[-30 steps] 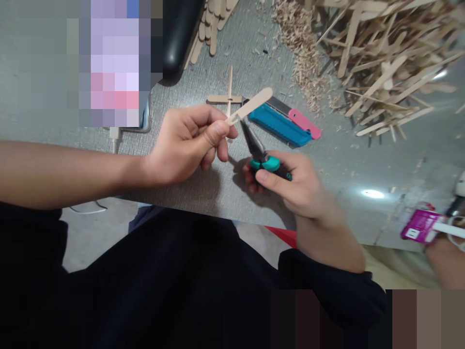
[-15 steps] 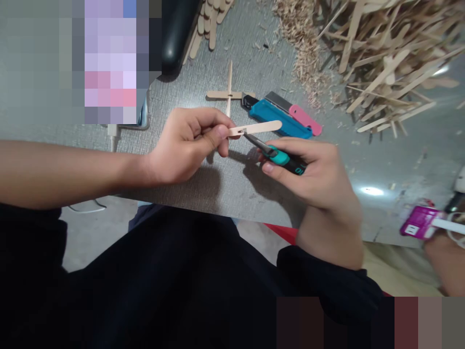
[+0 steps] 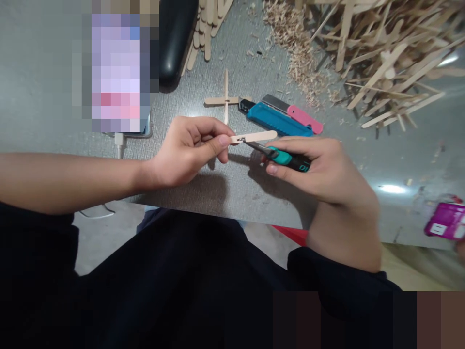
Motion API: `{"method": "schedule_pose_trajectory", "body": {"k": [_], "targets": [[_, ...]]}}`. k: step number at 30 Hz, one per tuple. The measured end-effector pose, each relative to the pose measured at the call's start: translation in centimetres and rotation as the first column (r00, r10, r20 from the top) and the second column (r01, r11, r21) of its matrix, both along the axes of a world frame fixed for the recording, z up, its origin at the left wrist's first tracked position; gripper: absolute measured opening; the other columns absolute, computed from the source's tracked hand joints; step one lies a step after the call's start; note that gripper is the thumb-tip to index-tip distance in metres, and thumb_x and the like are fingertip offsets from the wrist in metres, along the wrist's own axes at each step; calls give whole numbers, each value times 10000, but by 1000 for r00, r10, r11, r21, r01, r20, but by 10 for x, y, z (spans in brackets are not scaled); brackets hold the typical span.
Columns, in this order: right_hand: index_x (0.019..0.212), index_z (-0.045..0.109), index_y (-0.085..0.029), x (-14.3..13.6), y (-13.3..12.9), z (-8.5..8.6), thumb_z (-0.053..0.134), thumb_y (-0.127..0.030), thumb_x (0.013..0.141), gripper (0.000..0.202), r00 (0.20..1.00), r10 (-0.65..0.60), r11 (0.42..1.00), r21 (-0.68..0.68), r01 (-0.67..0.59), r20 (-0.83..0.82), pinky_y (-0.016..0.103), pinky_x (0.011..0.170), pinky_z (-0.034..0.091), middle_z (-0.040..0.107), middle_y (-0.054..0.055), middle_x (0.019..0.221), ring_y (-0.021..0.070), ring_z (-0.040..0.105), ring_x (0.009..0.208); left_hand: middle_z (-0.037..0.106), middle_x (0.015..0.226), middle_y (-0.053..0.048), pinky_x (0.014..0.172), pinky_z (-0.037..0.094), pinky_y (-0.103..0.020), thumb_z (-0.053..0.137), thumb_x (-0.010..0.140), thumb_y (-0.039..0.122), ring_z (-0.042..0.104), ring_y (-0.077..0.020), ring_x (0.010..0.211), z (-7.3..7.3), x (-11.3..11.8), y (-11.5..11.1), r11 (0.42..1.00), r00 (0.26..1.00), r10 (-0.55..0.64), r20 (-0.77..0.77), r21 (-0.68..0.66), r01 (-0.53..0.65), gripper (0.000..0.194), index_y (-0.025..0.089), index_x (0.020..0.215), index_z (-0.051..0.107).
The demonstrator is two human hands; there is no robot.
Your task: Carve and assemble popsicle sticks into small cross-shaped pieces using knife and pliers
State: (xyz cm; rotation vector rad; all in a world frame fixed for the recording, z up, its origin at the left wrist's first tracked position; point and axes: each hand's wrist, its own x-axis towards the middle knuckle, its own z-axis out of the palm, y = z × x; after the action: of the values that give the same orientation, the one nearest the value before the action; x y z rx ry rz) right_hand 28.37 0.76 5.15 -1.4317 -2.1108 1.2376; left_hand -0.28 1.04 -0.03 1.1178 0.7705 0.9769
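My left hand (image 3: pixel 198 152) pinches one end of a wooden craft stick (image 3: pixel 261 136) between thumb and fingers, a little above the table. A small opening shows in the stick close to my fingertips. My right hand (image 3: pixel 316 167) is closed round the teal-and-black grip of long-nose pliers (image 3: pixel 279 156). Their metal tip meets the stick at this opening; whether the jaws are open or shut is too small to tell. Just beyond my hands lie two crossed craft sticks (image 3: pixel 225 87), a blue utility knife (image 3: pixel 278 118) and a pink-handled blade (image 3: pixel 305 118).
Wood shavings (image 3: pixel 296 58) and a large heap of craft sticks (image 3: pixel 385 63) cover the far right. More sticks (image 3: pixel 208 29) lie beside a black case (image 3: pixel 178 39). A phone with a white cable (image 3: pixel 119 140) is at left, a purple package (image 3: pixel 445 220) at far right.
The view has shifted slightly. The pliers' tip stays at the opening in the stick, with both hands holding nearly the same pose. At far right, another person's arm has mostly left the view.
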Motion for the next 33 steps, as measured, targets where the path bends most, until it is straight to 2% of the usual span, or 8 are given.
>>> {"method": "schedule_pose_trajectory", "body": {"k": [5,13,16,21,24,28,30,33], "targets": [[1101,913,-310,2,5,6,881,-480,936,240,1000,12,996,-89,-11,20,502,927,654,910,53,1079,329,829,972,777,702,-36,542,563,-244,960,959,543,729,-138,615,3,0,1,1000,999,14,-40,-9,-15,379,181,927,851],[1108,939,-274,4,9,4,849,-516,927,315,998,59,986,-158,-59,-5,427,764,606,917,66,1070,300,816,894,813,717,-55,533,547,-239,966,932,625,709,-124,586,3,-3,-2,999,991,36,-126,5,-36,458,176,928,874],[1100,942,-274,2,7,0,823,-492,932,299,999,35,991,-129,-31,28,404,698,560,896,56,981,262,766,783,824,731,-58,503,507,-222,946,969,588,684,-104,565,0,-5,-3,999,995,37,-91,-6,-38,421,171,974,890],[1009,927,-260,0,2,-8,815,-522,950,291,996,-8,994,-104,18,91,384,617,471,847,59,884,222,665,694,816,719,-41,583,577,-216,949,995,470,725,-101,611,-1,-5,-3,1000,999,29,-22,-1,-29,309,168,975,889],[985,920,-271,-1,1,-12,809,-536,953,290,997,-28,993,-113,37,76,388,591,428,811,48,828,210,613,653,807,707,-40,529,533,-208,962,983,464,678,-88,561,1,-4,-3,1000,1000,22,-15,-22,-22,322,164,934,855],[924,900,-265,-5,-1,-17,800,-559,936,310,999,-41,991,-125,44,27,393,596,411,745,34,742,203,564,624,811,718,-45,404,395,-204,911,1016,554,514,-49,414,-1,-3,-2,993,997,-69,36,-96,73,429,172,913,746],[897,893,-259,-9,-1,-17,800,-607,923,362,998,-64,989,-130,65,8,393,614,431,755,36,746,206,572,634,829,757,-62,412,428,-211,877,1023,631,545,-59,412,-1,-4,-2,979,989,-147,36,-136,150,502,178,905,697],[876,894,-247,-17,-2,-13,822,-680,893,439,994,-103,986,-134,99,-27,381,626,450,760,33,735,207,604,646,863,840,-100,487,528,-227,821,1032,723,681,-99,489,1,-5,-1,948,965,-262,21,-180,261,578,173,922,681]]}}
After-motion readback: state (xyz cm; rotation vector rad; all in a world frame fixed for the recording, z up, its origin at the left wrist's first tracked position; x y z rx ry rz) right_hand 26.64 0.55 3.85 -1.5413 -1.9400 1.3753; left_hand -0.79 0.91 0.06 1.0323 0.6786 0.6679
